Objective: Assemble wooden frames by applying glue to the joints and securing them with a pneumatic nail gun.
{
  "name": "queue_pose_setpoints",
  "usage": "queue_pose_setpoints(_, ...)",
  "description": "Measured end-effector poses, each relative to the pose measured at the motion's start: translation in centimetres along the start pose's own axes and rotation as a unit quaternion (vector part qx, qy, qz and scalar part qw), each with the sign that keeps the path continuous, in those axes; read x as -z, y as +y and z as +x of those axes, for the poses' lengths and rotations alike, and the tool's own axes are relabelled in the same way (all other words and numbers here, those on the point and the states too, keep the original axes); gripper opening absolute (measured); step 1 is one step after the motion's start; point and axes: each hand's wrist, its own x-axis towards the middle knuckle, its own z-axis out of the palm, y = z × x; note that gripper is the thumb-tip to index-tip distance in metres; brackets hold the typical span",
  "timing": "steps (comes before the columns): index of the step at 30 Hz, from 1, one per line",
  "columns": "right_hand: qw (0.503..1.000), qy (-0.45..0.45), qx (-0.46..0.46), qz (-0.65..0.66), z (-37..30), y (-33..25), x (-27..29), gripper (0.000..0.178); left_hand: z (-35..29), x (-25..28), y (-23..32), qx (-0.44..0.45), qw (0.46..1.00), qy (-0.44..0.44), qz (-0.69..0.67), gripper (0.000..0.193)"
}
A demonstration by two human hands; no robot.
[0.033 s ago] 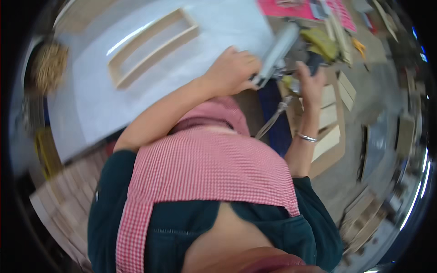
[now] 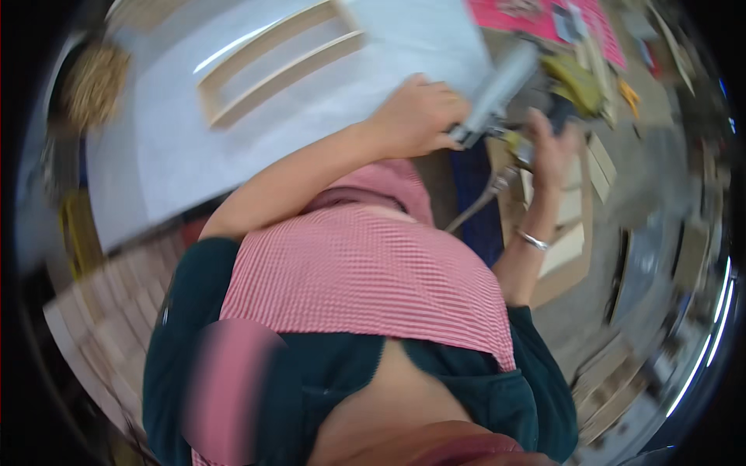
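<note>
My left hand (image 2: 420, 116) is closed on the near end of a nail gun's long grey magazine (image 2: 497, 89), beside the table's right edge. The olive-yellow body of the nail gun (image 2: 575, 81) lies beyond, with a dark grip partly hidden by my right fingers. My right hand (image 2: 553, 155), smeared by motion, is held up next to the grip with thumb and fingers apart. A pale hose (image 2: 478, 203) runs from a metal fitting near my right hand toward my apron. A narrow rectangular wooden frame (image 2: 284, 74) lies on the white table to the left of my hands.
The white-covered table (image 2: 167, 171) fills the upper left. A round holder of thin wooden pieces (image 2: 97, 85) stands at far left. Pale boards (image 2: 571, 206) lie on a brown panel at right. Beyond are a pink sheet (image 2: 517, 19) and an orange tool (image 2: 628, 97).
The whole view has shifted, so the table, frame and nail gun sit further right. My right hand has moved slightly against the grip and is more blurred. My left hand keeps hold of the magazine.
</note>
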Motion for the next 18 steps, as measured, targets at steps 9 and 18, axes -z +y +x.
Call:
queue_pose_setpoints(9, 0.990, 0.071, 0.101, 0.070, -3.9, -7.2, 2.4, 0.019, -10.0, 6.9, -0.3, 0.141, 0.979, 0.137, 0.044, 0.069)
queue_pose_setpoints(18, 0.996, -0.045, 0.065, -0.046, -8.7, -6.0, -1.1, 0.020, -25.6, 18.9, -9.8, 0.551, 0.831, 0.070, 0.013, 0.114)
